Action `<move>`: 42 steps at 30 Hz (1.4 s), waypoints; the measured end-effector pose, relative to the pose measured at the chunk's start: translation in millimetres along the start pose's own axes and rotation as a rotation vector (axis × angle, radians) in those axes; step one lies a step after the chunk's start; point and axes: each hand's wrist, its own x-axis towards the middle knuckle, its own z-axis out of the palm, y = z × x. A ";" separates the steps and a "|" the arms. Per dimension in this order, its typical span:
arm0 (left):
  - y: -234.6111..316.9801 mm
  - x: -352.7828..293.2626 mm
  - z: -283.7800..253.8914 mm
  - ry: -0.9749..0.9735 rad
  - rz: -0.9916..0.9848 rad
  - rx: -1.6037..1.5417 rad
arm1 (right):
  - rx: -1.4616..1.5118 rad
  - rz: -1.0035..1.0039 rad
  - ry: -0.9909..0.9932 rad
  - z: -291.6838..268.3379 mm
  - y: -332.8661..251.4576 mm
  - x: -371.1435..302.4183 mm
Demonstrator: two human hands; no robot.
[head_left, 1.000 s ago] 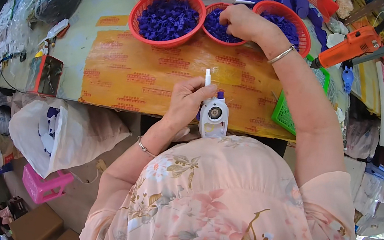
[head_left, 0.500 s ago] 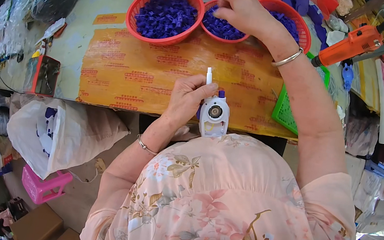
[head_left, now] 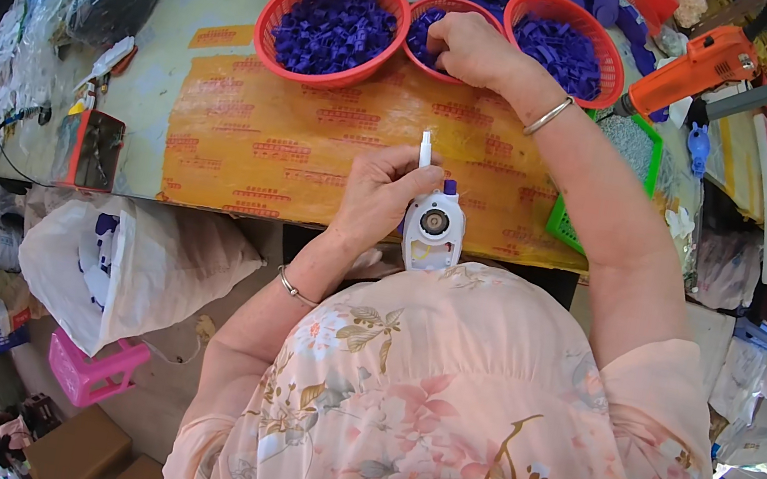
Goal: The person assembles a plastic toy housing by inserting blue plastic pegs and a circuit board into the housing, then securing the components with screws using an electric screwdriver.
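At the table's near edge, my left hand (head_left: 379,194) is closed on a white plastic housing (head_left: 429,250) with a round dark part in its face and a purple knob on top. A slim white stem (head_left: 426,148) sticks up beside the thumb of that hand. My right hand (head_left: 476,49) is stretched across the table to the small middle red basket (head_left: 414,54), which holds small purple plastic pieces (head_left: 421,31). Its fingertips are bent together down at those pieces, and whether anything is between them is hidden.
Larger red baskets of purple pieces stand left (head_left: 321,81) and right (head_left: 615,70). An orange power tool (head_left: 697,74) hangs at the right above a green basket (head_left: 567,232) of small metal parts. A red-sided box (head_left: 94,152) sits left; a white sack (head_left: 152,287) is below.
My right hand has lowered from above the middle basket to its pieces, moving slightly nearer to me. The left hand keeps its hold on the white housing, almost in place.
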 end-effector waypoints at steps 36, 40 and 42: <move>3.2 5.4 11.0 0.101 0.002 -0.129 | 1.129 0.047 -0.115 2.3 -35.1 -95.3; 0.7 7.5 9.9 0.101 0.010 -0.073 | 1.131 0.052 -0.123 1.5 -33.6 -96.1; -2.7 8.5 8.7 0.082 0.040 -0.056 | 1.080 0.030 -0.133 -1.3 -35.4 -94.3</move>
